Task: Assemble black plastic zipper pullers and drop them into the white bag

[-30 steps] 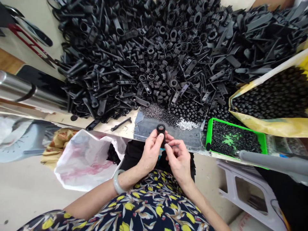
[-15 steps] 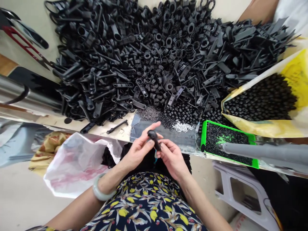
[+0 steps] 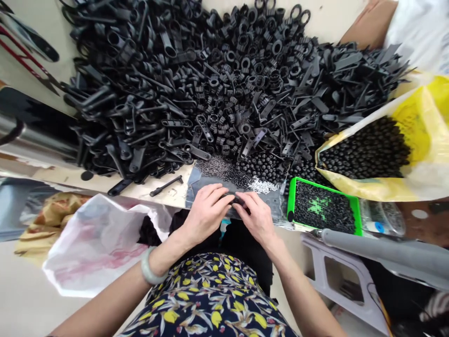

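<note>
My left hand (image 3: 207, 209) and my right hand (image 3: 257, 216) meet at the front edge of the table. Between their fingertips is a small black plastic part (image 3: 237, 200), mostly covered by the fingers; both hands are closed on it. Just beyond them lie tiny dark pieces (image 3: 219, 167), a little heap of white pins (image 3: 263, 185) and small black round caps (image 3: 259, 164). A single black lever (image 3: 166, 186) rests on the wooden edge to the left of my hands.
A large pile of black plastic parts (image 3: 217, 84) covers the table. On the right are a green tray (image 3: 292, 201) of small black pieces, a yellow bag (image 3: 421, 140) of black caps and a grey tube (image 3: 372, 248). A white bag (image 3: 87, 252) hangs at left.
Both hands have turned over, backs now up, and moved slightly up towards the table edge. The black part is now mostly hidden by the fingers. The view has shifted slightly.
</note>
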Available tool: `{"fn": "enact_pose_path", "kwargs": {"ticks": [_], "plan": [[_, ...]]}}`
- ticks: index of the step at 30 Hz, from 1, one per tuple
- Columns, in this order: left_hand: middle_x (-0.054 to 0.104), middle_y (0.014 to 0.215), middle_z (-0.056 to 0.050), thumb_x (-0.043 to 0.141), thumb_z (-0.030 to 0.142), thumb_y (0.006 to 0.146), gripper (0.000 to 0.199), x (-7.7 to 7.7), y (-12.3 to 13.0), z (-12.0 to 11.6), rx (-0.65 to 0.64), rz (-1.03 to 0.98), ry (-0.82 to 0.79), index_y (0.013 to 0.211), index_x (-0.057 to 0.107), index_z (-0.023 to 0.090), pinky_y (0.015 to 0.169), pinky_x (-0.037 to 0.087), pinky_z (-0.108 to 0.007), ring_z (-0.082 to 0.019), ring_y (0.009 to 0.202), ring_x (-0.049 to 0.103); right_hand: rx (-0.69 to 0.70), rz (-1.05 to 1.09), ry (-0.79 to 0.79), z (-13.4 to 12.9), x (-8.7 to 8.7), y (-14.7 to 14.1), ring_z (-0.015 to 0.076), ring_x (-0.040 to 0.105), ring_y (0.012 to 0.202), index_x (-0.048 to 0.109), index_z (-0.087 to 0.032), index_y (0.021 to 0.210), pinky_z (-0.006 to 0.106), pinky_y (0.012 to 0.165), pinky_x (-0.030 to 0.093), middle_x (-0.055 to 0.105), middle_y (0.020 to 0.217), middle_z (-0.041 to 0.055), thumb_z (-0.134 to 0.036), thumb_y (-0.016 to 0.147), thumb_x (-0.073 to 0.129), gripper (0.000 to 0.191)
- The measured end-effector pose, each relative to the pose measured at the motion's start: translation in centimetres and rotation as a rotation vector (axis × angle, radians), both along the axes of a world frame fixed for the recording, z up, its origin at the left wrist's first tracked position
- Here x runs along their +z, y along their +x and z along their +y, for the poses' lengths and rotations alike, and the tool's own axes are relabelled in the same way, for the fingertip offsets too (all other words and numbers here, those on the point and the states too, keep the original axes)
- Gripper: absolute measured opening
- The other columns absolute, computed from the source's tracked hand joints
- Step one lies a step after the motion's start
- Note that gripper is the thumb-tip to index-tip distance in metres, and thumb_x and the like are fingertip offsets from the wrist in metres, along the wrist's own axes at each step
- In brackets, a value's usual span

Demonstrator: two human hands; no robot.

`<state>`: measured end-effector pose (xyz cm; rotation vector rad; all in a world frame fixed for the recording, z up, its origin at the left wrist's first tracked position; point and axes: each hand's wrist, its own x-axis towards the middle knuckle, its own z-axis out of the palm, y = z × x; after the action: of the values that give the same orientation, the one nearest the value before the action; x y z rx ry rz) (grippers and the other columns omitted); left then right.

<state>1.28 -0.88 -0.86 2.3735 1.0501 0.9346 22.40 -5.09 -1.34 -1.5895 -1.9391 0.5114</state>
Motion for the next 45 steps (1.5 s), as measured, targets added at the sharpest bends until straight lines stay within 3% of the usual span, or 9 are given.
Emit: {"fn": "enact_pose_path", "kwargs": {"ticks": [3,8,14,20,23,27,35,41,45], "plan": [[0.075,0.116,-0.010,0.057,0.021,0.104,0.019,-1.1,1.9,1.2,-0.056,0.200,0.097,0.117,0.071,0.019,0.097,0.046,-0.046,-0.026,0.110,0.065,-0.116,0.009,0.036,0.4,1.5,2.0,0.0193,0.071,0.094,0.071,-0.023,0.124,0.032,0.087,0.057,0.074,0.111,0.0069,-0.033,0.107,0.054,0.026],[0.073,0.105,-0.008,0.058,0.022,0.104,0.016,-1.8,3.4,1.2,0.038,0.193,0.060,0.113,0.070,0.019,0.087,0.042,-0.042,-0.024,0.098,0.062,-0.409,-0.038,0.132,3.4,2.6,5.2,0.0159,0.065,0.076,0.074,-0.023,0.106,0.031,0.076,0.054,0.073,0.097,0.0035,-0.036,0.104,0.056,0.022],[0.072,0.118,-0.010,0.062,0.022,0.100,0.025,-0.2,4.2,0.9,0.128,0.110,-0.001,0.124,0.071,0.022,0.097,0.039,-0.047,-0.028,0.114,0.059,-0.375,-0.200,0.103,6.1,2.0,5.6,0.0158,0.064,0.076,0.074,-0.022,0.115,0.030,0.077,0.051,0.072,0.104,0.0049,-0.034,0.103,0.058,0.023],[0.073,0.094,-0.007,0.051,0.018,0.105,0.024,2.6,8.1,6.5,-0.120,0.241,0.103,0.104,0.075,0.017,0.081,0.041,-0.039,-0.023,0.093,0.059,-0.411,-0.110,0.127,2.2,2.8,6.2,0.0161,0.063,0.074,0.073,-0.022,0.108,0.030,0.076,0.052,0.070,0.096,0.0038,-0.035,0.106,0.055,0.022],[0.071,0.091,-0.010,0.055,0.015,0.103,0.022,3.0,11.2,9.0,-0.180,0.405,0.133,0.091,0.074,0.014,0.080,0.041,-0.040,-0.026,0.094,0.059,-0.316,-0.232,0.011,-0.1,2.3,6.1,0.0177,0.067,0.080,0.072,-0.021,0.105,0.030,0.075,0.051,0.070,0.096,0.0049,-0.031,0.107,0.051,0.023],[0.071,0.092,-0.012,0.060,0.018,0.101,0.019,2.7,13.5,10.1,-0.179,0.518,0.136,0.090,0.074,0.012,0.081,0.041,-0.040,-0.028,0.099,0.059,-0.344,-0.385,-0.072,-0.6,0.8,5.5,0.0190,0.067,0.080,0.071,-0.019,0.100,0.029,0.068,0.047,0.070,0.095,0.0072,-0.028,0.108,0.048,0.026],[0.070,0.099,-0.012,0.057,0.015,0.098,0.016,2.7,12.7,9.5,-0.160,0.496,0.157,0.092,0.071,0.014,0.082,0.039,-0.042,-0.029,0.100,0.057,-0.363,-0.396,-0.070,1.2,0.7,4.8,0.0181,0.065,0.077,0.070,-0.019,0.096,0.029,0.067,0.045,0.069,0.094,0.0062,-0.031,0.107,0.052,0.024],[0.069,0.099,-0.014,0.058,0.023,0.100,0.019,3.0,12.9,9.6,-0.179,0.512,0.136,0.092,0.072,0.013,0.084,0.038,-0.044,-0.031,0.101,0.057,-0.294,-0.407,-0.028,1.1,0.7,4.2,0.0159,0.066,0.080,0.069,-0.022,0.124,0.026,0.065,0.045,0.069,0.104,0.0060,-0.027,0.110,0.045,0.028],[0.071,0.102,-0.013,0.060,0.022,0.100,0.016,3.2,13.0,9.8,-0.202,0.534,0.106,0.094,0.072,0.013,0.084,0.039,-0.044,-0.030,0.103,0.058,-0.240,-0.340,-0.045,-0.1,0.5,4.4,0.0163,0.067,0.085,0.068,-0.023,0.128,0.027,0.073,0.050,0.068,0.107,0.0069,-0.023,0.109,0.042,0.032]]}}
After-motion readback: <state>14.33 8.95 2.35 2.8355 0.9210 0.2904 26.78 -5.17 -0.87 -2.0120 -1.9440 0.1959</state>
